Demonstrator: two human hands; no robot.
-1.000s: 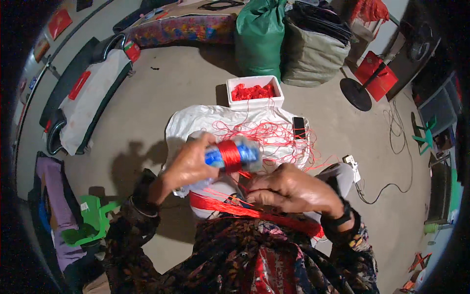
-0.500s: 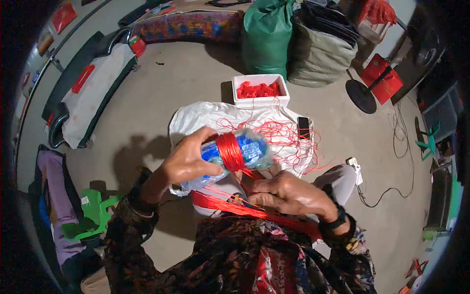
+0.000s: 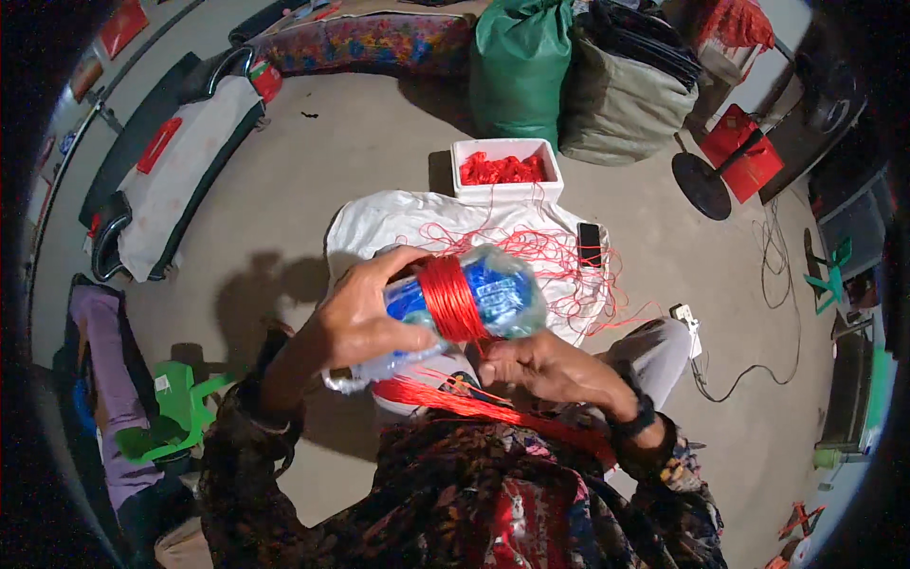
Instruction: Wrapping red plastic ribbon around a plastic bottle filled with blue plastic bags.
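My left hand (image 3: 353,318) grips one end of a blue bundle (image 3: 504,292) covered in clear plastic, holding it up over my lap. Red cord (image 3: 449,300) is wound in many turns round the bundle's middle. Just below its right end, my right hand (image 3: 557,372) is closed with thumb and fingers pressed together on a strand of red cord that comes off the winding. A thick hank of red strands (image 3: 445,398) lies across my lap, beneath both hands.
Loose red cord (image 3: 550,248) lies tangled over a white sheet (image 3: 365,223), beside a black phone (image 3: 589,245). Behind it stands a white box (image 3: 507,190) holding red cord. Farther back are a green sack (image 3: 519,81) and a pale sack (image 3: 621,104). A green stool (image 3: 175,412) stands left.
The bundle has shifted slightly right and tilted, showing more of its plastic-covered right end. My right hand has come in close under the winding.
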